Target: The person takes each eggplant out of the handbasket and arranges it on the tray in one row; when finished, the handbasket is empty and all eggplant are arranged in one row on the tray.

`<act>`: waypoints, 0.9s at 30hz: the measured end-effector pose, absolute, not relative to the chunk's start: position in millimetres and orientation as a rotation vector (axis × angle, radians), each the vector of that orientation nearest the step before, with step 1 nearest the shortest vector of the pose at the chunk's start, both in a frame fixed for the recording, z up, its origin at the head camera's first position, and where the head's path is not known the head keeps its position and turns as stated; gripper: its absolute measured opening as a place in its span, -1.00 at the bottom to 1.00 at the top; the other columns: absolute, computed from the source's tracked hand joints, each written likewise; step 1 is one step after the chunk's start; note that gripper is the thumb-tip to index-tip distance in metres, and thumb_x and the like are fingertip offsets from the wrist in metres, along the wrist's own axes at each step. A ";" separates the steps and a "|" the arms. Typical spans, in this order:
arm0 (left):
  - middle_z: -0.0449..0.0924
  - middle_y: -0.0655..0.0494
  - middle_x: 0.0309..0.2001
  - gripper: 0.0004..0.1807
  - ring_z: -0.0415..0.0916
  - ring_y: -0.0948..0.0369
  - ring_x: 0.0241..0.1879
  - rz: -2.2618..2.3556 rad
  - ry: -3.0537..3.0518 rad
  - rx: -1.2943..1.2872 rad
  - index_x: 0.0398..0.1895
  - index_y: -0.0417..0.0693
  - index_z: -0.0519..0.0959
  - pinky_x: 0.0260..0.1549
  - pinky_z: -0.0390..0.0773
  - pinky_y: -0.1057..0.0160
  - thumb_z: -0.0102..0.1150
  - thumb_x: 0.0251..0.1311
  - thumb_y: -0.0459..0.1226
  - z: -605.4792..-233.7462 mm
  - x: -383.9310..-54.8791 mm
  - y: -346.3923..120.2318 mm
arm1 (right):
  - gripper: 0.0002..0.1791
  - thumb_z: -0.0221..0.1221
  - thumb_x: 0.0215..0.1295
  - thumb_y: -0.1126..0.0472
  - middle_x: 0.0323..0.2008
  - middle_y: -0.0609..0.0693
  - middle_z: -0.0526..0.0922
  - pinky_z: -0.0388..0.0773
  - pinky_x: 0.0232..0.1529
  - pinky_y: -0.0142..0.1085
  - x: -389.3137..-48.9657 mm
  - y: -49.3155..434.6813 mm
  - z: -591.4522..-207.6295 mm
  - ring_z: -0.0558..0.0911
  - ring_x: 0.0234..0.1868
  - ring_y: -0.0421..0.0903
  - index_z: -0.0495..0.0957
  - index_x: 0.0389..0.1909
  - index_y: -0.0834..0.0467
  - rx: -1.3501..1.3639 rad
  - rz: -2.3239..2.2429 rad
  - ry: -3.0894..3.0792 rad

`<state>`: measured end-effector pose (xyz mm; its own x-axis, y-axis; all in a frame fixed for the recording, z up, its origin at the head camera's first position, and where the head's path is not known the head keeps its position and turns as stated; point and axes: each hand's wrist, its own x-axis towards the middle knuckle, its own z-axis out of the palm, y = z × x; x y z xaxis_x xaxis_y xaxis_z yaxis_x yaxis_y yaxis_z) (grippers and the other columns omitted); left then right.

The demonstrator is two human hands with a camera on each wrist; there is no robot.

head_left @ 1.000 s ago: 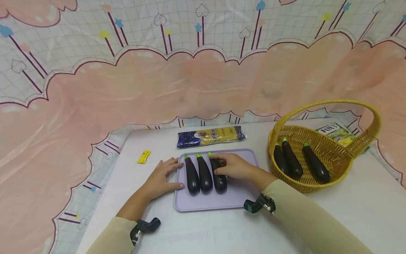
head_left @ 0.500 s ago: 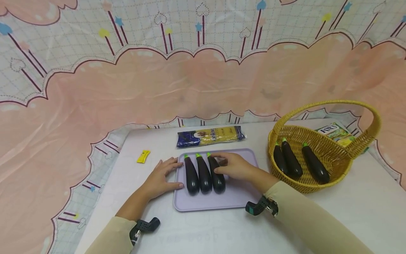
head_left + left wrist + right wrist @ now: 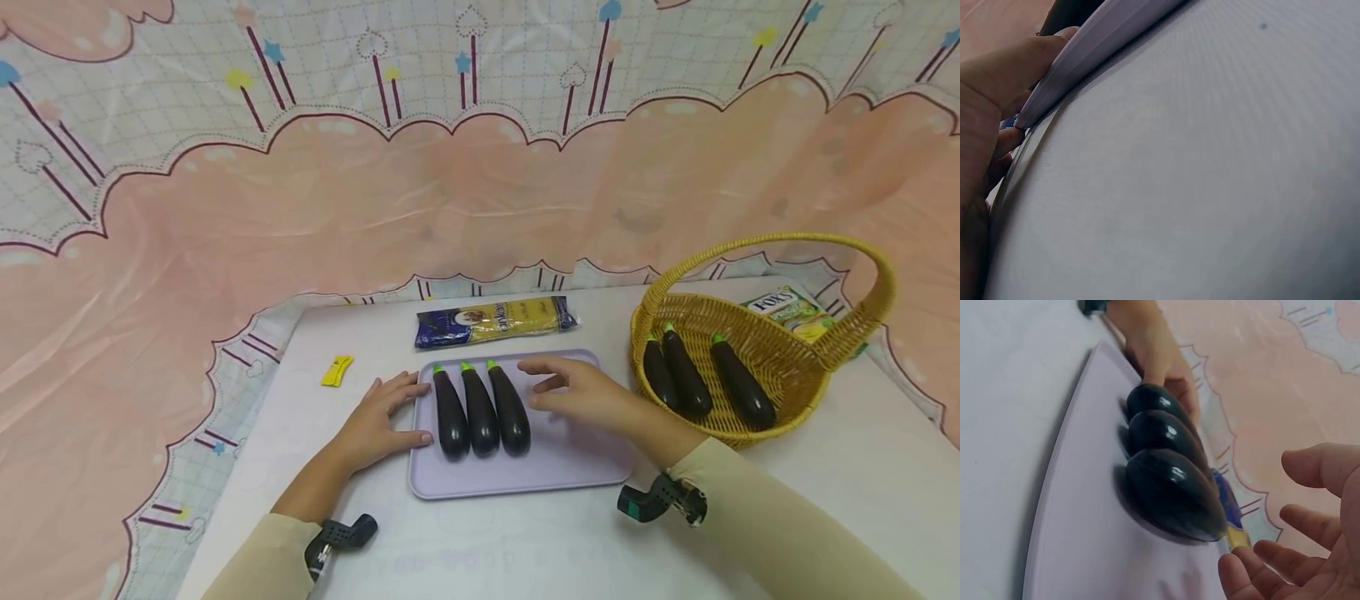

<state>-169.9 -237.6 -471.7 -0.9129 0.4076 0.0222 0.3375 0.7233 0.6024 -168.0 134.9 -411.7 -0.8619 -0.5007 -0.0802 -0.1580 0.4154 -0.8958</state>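
Observation:
Three dark eggplants with green tips lie side by side on a lilac tray (image 3: 570, 467); the rightmost eggplant (image 3: 510, 412) is closest to my right hand (image 3: 581, 396). That hand hovers over the tray's right half, fingers apart and holding nothing, a small gap from the eggplant. In the right wrist view its spread fingers (image 3: 1300, 562) show beside the nearest eggplant (image 3: 1172, 494). My left hand (image 3: 378, 425) rests at the tray's left edge, thumb and fingertips touching the rim. The left wrist view shows the thumb (image 3: 1029, 62) over the tray rim (image 3: 1079, 59).
A yellow wicker basket (image 3: 806, 408) with a tall handle stands on the right, several eggplants (image 3: 742, 383) inside it. Behind it lies a green FOX'S packet (image 3: 787, 308). A blue and yellow pasta packet (image 3: 495, 322) lies behind the tray, and a small yellow wrapped piece (image 3: 337, 370) at left.
My right hand has let go of the rightmost eggplant and drawn back to the right. That eggplant shifted slightly left, nearer the middle one. My left hand has stayed at the tray edge.

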 end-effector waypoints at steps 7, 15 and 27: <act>0.31 -0.13 0.60 -0.10 0.04 -0.13 0.66 0.959 2.812 0.618 0.49 0.01 0.52 0.64 -0.30 -0.27 0.61 0.09 0.10 -472.1 -169.4 -238.1 | -0.39 0.37 0.45 0.08 0.46 0.20 0.51 0.67 0.19 0.03 -154.1 152.1 -400.4 0.64 0.30 0.12 0.51 0.47 0.08 -0.540 -1.424 2.331; 0.30 -0.13 0.60 -0.10 0.04 -0.13 0.66 0.956 2.812 0.612 0.49 0.00 0.53 0.64 -0.30 -0.27 0.62 0.09 0.10 -470.7 -169.2 -237.2 | -0.40 0.39 0.44 0.05 0.45 0.11 0.52 0.61 0.31 0.10 -137.3 175.1 -385.4 0.62 0.32 0.04 0.53 0.46 -0.02 -0.503 -1.381 2.357; 0.31 -0.13 0.60 -0.10 0.05 -0.13 0.66 0.961 2.823 0.622 0.49 -0.02 0.53 0.64 -0.28 -0.27 0.62 0.10 0.09 -471.1 -169.1 -237.8 | -0.42 0.38 0.45 0.09 0.43 0.12 0.54 0.68 0.23 -0.08 -126.4 205.9 -373.7 0.63 0.31 0.06 0.53 0.44 0.04 -0.528 -1.386 2.382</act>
